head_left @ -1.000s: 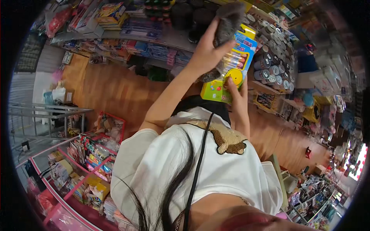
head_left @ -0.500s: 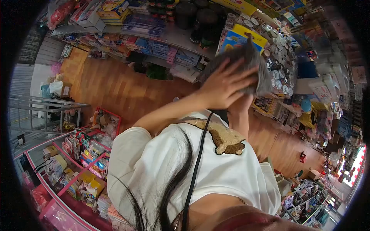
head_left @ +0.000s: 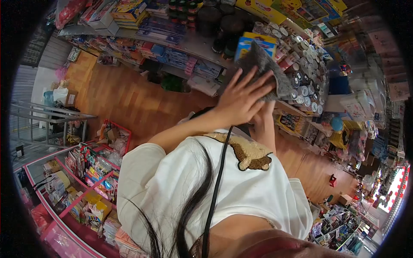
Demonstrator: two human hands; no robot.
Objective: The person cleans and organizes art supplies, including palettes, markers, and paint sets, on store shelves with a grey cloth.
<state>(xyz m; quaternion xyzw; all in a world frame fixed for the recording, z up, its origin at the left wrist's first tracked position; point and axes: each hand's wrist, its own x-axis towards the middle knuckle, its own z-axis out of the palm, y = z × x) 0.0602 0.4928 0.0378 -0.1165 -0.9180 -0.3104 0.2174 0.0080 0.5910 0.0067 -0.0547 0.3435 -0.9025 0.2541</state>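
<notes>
While left hand (head_left: 241,101) spreads, grey cloth (head_left: 264,71) hides package (head_left: 254,42).

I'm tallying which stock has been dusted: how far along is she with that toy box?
Done: nothing shows as finished; how much is already wiped cannot be told. In hand: the left hand presses a grey cloth flat against the toy box, which the mostly hidden right hand seems to hold from below. Left: the box is off the shelf, so it is not yet put back.
</notes>
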